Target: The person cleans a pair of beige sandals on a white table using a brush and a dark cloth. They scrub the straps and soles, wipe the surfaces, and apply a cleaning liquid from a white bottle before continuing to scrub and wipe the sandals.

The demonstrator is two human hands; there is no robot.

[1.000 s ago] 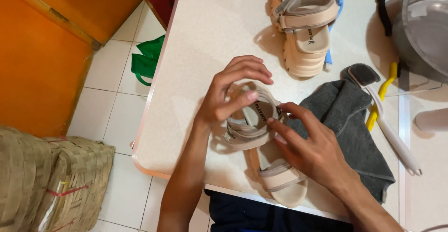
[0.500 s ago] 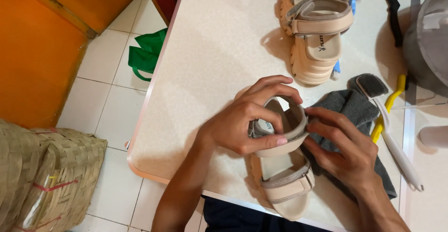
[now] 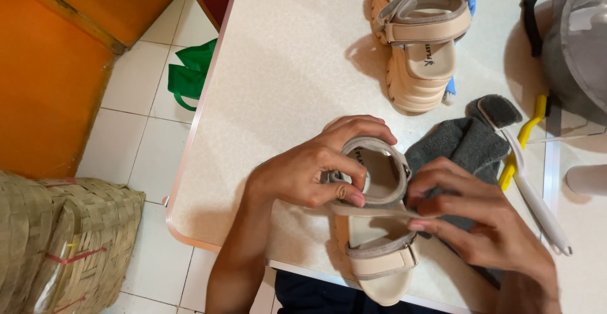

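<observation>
Your left hand (image 3: 310, 175) grips the sandal (image 3: 376, 225) by its heel loop at the table's (image 3: 284, 67) near edge; keep that pinch firm. Your right hand (image 3: 480, 225) pinches the loose strap, probably mid-threading; pull it level. Since half a second ago the strap has come across flat, and the cloth (image 3: 465, 143) stays put.

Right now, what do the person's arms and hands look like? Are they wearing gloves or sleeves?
No gloves and no sleeves show. The left hand and the right hand are bare, and both forearms are bare as far as the picture reaches. I see no rings, watch or bracelets. The fingernails look short and plain.
</observation>
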